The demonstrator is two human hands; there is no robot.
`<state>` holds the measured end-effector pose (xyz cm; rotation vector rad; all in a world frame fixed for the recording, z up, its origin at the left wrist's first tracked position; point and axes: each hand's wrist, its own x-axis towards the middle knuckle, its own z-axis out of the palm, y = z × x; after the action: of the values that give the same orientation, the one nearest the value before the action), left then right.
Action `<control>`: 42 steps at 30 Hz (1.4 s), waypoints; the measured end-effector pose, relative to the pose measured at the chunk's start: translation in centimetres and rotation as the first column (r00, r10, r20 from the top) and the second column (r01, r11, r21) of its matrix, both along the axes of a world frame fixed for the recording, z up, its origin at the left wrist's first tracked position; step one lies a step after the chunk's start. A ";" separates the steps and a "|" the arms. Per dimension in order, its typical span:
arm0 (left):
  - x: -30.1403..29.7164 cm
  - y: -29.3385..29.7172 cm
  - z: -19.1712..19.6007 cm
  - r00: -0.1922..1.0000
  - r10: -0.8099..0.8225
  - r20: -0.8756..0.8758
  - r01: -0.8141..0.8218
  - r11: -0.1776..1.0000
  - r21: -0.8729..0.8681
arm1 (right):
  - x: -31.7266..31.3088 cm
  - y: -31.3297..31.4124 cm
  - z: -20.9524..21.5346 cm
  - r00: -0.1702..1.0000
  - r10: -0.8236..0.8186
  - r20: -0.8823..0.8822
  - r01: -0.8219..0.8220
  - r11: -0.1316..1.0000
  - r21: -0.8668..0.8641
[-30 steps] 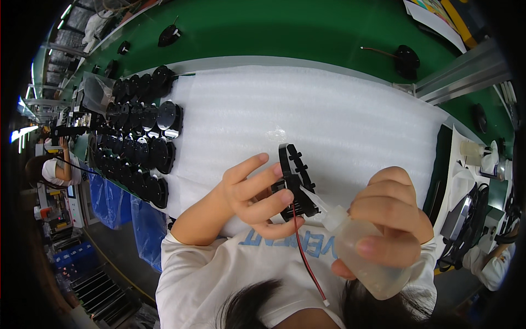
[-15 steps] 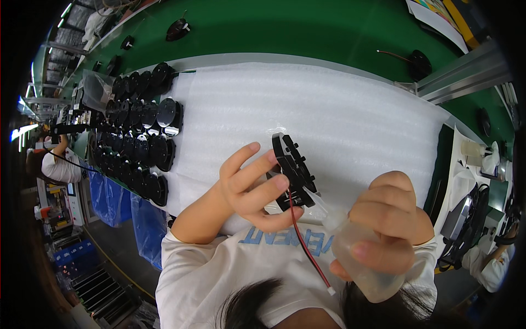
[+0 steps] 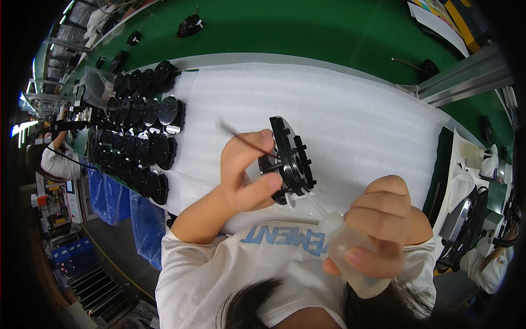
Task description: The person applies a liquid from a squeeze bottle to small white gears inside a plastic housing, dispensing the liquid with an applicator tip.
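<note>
My left hand [image 3: 246, 172] grips a round black plastic part [image 3: 289, 156] by its edge, tilted on its side above the white foam sheet [image 3: 230, 93]. Several small pegs stick out from the side turned to the right. A thin cable [image 3: 241, 136], blurred by motion, runs from the part over my left fingers. My right hand [image 3: 381, 227] is wrapped round a translucent squeeze bottle [image 3: 353, 255]. The bottle's thin nozzle [image 3: 316, 205] points up and left, its tip at the part's lower edge. Whether the tip touches is too small to tell.
Rows of similar black parts [image 3: 171, 111] stand on the left side. Beyond the sheet, a green conveyor belt [image 3: 307, 33] carries a few more parts [image 3: 190, 26]. A metal post [image 3: 466, 79] rises at the right. Bottles [image 3: 490, 159] and black cables [image 3: 474, 219] lie at far right.
The black part has been turned in my left hand and raised slightly; its cable swung from hanging down to up and left. The bottle shifted slightly left. Parts on the belt moved right.
</note>
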<state>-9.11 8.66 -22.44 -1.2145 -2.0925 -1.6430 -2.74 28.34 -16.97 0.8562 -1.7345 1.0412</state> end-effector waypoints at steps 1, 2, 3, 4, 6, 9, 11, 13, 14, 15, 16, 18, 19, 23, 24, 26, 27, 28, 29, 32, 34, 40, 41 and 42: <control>-0.8 0.7 -0.2 0.953 0.056 -0.297 -0.043 0.998 0.048 | -0.1 0.0 -0.1 1.000 0.002 0.001 -0.001 1.000 -0.001; -0.8 0.7 0.4 0.953 0.057 -0.296 -0.045 0.998 0.048 | -0.1 0.0 -0.3 1.000 0.004 -0.013 -0.004 1.000 0.006; -0.8 0.7 1.5 0.958 0.051 -0.283 -0.059 0.998 -0.018 | -0.2 0.0 -0.4 1.000 0.006 -0.026 -0.006 1.000 0.013; -0.8 0.8 2.1 0.962 0.045 -0.269 -0.070 0.994 -0.083 | -0.1 0.1 -0.4 1.000 0.005 -0.025 -0.005 1.000 0.014; -0.8 0.8 1.1 0.981 0.063 -0.186 -0.078 0.994 -0.072 | 0.0 0.3 -0.3 1.000 0.019 -0.017 -0.019 0.999 0.028; -0.4 1.1 1.1 0.997 0.052 0.054 -0.059 0.989 0.136 | 0.1 0.2 -0.2 1.000 0.021 0.006 -0.021 0.999 0.026; -0.5 1.2 0.8 0.997 0.045 0.065 -0.053 0.991 0.125 | 0.0 0.2 -0.4 1.000 0.008 0.008 -0.009 1.000 0.028; -0.5 1.2 0.7 0.997 0.039 0.073 -0.047 0.992 0.115 | -0.1 0.2 -0.5 1.000 -0.003 0.006 0.003 1.000 0.030; -0.4 1.1 0.7 0.997 0.024 0.077 -0.032 0.994 0.107 | -0.1 0.1 -0.5 1.000 -0.008 0.000 0.008 1.000 0.029; -0.3 1.1 0.7 0.997 0.008 0.083 -0.017 0.995 0.099 | -0.1 0.1 -0.6 1.000 -0.013 -0.006 0.013 1.000 0.027; -0.2 1.1 0.9 0.996 0.009 0.084 -0.017 0.995 0.099 | -0.2 0.0 -0.6 1.000 -0.012 -0.005 0.012 1.000 0.027; -0.1 1.2 1.2 0.994 -0.010 0.105 0.000 0.996 0.090 | -0.4 0.0 -0.7 1.000 -0.012 0.006 0.012 0.999 0.037; -0.1 1.2 1.2 0.994 -0.009 0.106 0.000 0.996 0.090 | -0.4 0.0 -0.7 1.000 -0.011 0.007 0.011 0.999 0.036; 0.2 1.3 1.4 0.975 -0.024 0.220 -0.006 0.991 0.132 | -0.5 -0.1 -0.7 1.000 -0.021 0.020 0.020 0.998 0.056; 0.3 1.3 1.5 0.963 -0.027 0.267 -0.011 0.990 0.140 | -0.5 -0.1 -0.7 1.000 -0.019 0.018 0.017 0.998 0.060; 0.5 1.1 1.6 0.934 -0.063 0.351 0.007 0.987 0.158 | -0.6 -0.2 -0.7 1.000 -0.023 0.017 0.022 0.998 0.053; 0.5 1.0 1.6 0.897 -0.098 0.431 0.022 0.984 0.178 | -0.6 -0.2 -0.8 1.000 -0.027 0.016 0.026 0.999 0.047; 0.6 0.9 1.7 0.897 -0.097 0.432 0.021 0.984 0.178 | -0.6 -0.2 -0.9 1.000 -0.026 0.017 0.025 0.999 0.047; 0.6 0.7 1.9 0.862 -0.110 0.494 0.012 0.980 0.197 | -0.7 -0.2 -1.0 1.000 -0.028 0.000 0.028 0.998 0.051; 0.4 0.9 2.4 0.803 -0.149 0.577 0.000 0.968 0.249 | -0.8 -0.2 -1.2 0.999 -0.035 -0.011 0.035 0.998 0.056; 0.4 0.9 2.6 0.733 -0.207 0.647 -0.016 0.947 0.321 | -0.8 -0.2 -1.3 0.999 -0.033 -0.006 0.033 0.998 0.053; 0.5 0.8 2.4 0.688 -0.257 0.679 -0.023 0.927 0.374 | -0.8 0.1 -1.2 1.000 -0.024 0.001 0.024 0.997 0.071; 0.5 0.7 2.4 0.688 -0.255 0.679 -0.024 0.928 0.373 | -0.8 0.2 -1.2 1.000 -0.022 0.004 0.022 0.997 0.075; 0.5 0.6 2.4 0.697 -0.251 0.672 -0.014 0.932 0.363 | -0.8 0.2 -1.2 1.000 -0.021 0.007 0.021 0.997 0.079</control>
<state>-8.66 9.22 -20.07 -0.6469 -1.9416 -2.7438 -3.55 28.55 -18.14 0.8824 -1.7972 0.9689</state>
